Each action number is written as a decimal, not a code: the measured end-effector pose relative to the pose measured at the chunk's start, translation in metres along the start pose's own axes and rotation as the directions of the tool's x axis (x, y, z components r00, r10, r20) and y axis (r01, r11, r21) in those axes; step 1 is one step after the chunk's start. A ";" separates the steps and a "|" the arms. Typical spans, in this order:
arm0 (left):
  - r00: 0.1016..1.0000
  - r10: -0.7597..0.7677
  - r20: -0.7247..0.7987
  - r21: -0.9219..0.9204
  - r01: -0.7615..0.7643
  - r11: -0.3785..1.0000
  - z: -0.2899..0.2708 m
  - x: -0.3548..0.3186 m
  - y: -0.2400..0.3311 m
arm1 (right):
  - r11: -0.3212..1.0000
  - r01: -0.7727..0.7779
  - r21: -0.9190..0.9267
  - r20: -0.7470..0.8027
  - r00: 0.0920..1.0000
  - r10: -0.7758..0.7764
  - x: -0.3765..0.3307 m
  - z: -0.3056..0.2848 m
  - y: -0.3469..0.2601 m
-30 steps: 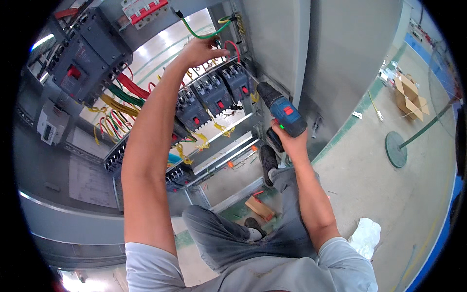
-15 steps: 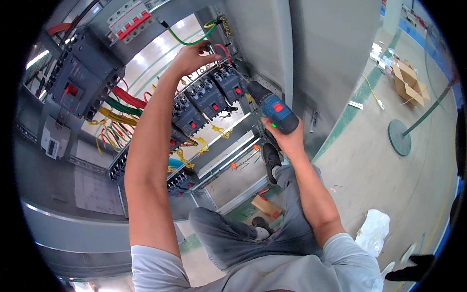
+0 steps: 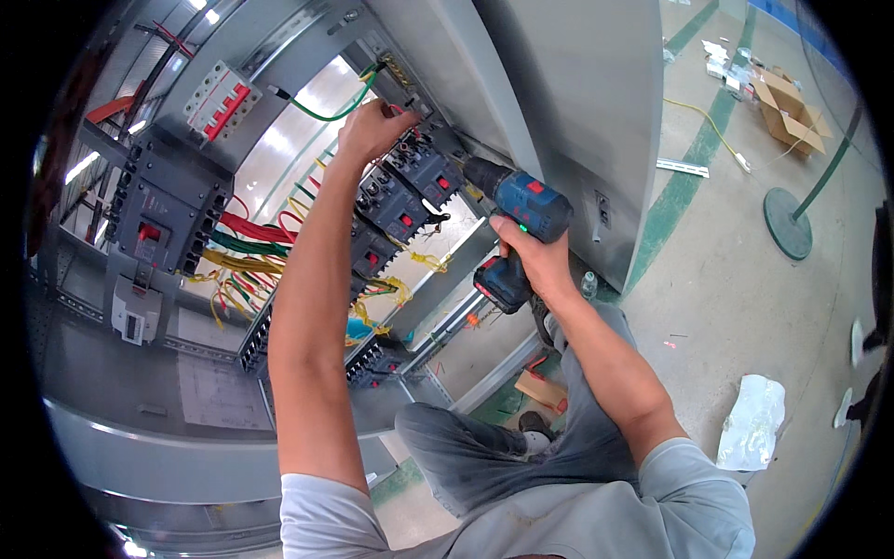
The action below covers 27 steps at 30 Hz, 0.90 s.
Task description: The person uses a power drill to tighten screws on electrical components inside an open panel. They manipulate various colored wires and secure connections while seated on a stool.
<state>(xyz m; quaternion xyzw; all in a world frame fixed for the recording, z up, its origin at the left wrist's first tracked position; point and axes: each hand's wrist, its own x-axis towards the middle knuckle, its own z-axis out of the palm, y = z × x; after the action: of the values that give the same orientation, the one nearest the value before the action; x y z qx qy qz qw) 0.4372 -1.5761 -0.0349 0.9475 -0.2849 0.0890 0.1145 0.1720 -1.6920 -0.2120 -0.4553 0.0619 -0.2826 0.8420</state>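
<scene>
My right hand (image 3: 527,252) grips a blue and black cordless drill (image 3: 517,210), its nose pointing left at a row of black circuit breakers (image 3: 405,191) inside an open grey electrical cabinet (image 3: 559,102). My left hand (image 3: 372,129) reaches up to the top of that breaker row, fingers pinched at a wire end or terminal near a green wire (image 3: 326,114); what it pinches is hidden. A large black breaker (image 3: 163,210) sits at the left with red, green and yellow cables (image 3: 247,244) running out of it.
A white and red breaker block (image 3: 219,98) is mounted high up. My bent knees (image 3: 466,456) are below the cabinet. On the concrete floor lie a white plastic bag (image 3: 754,419), cardboard boxes (image 3: 782,102), a round green stand base (image 3: 790,224) and a small cardboard piece (image 3: 540,389).
The view has shifted, so hands and drill sit a little lower and further right in the picture. Left hand stays at the top breakers; the drill stays aimed at the breaker row.
</scene>
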 end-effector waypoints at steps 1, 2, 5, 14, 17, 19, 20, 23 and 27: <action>1.000 0.017 -0.017 -0.016 -0.018 1.000 0.002 0.001 0.000 | 1.000 -0.008 0.011 -0.012 1.000 0.008 0.001 0.001 0.000; 0.999 0.034 -0.034 -0.031 -0.035 0.999 0.004 0.001 -0.001 | 1.000 -0.011 0.016 -0.015 1.000 0.011 0.000 0.002 0.000; 0.998 0.044 -0.044 -0.066 -0.047 0.997 0.005 -0.001 0.003 | 1.000 -0.016 0.013 -0.019 1.000 0.016 -0.002 0.003 -0.004; 1.000 0.016 0.008 -0.031 -0.016 0.999 -0.005 -0.011 0.013 | 1.000 -0.003 0.010 0.010 1.000 0.003 -0.002 -0.003 -0.001; 0.999 -0.021 0.027 -0.112 0.024 0.993 -0.019 -0.016 -0.005 | 1.000 0.029 0.011 0.017 0.999 -0.029 -0.011 -0.007 0.001; 0.995 0.070 0.067 -0.249 -0.051 0.967 -0.027 -0.021 -0.014 | 0.998 0.058 -0.011 0.027 0.998 -0.057 -0.019 -0.007 -0.004; 0.993 0.087 0.074 -0.217 -0.069 0.974 -0.027 -0.023 -0.016 | 1.000 0.024 -0.007 0.020 1.000 -0.024 -0.020 -0.006 -0.006; 0.990 0.118 0.075 -0.169 -0.104 0.980 -0.025 -0.024 -0.017 | 0.999 0.005 -0.036 0.059 0.998 -0.003 -0.019 -0.010 0.006; 0.988 0.151 -0.012 -0.092 -0.151 0.984 -0.020 -0.028 -0.027 | 0.997 0.034 -0.062 0.057 0.998 -0.031 -0.021 -0.004 0.013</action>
<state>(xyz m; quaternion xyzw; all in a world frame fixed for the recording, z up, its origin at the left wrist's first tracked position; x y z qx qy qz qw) 0.4271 -1.5341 -0.0267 0.9166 -0.3595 0.0866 0.1520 0.1583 -1.6783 -0.2282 -0.4902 0.0395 -0.2813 0.8240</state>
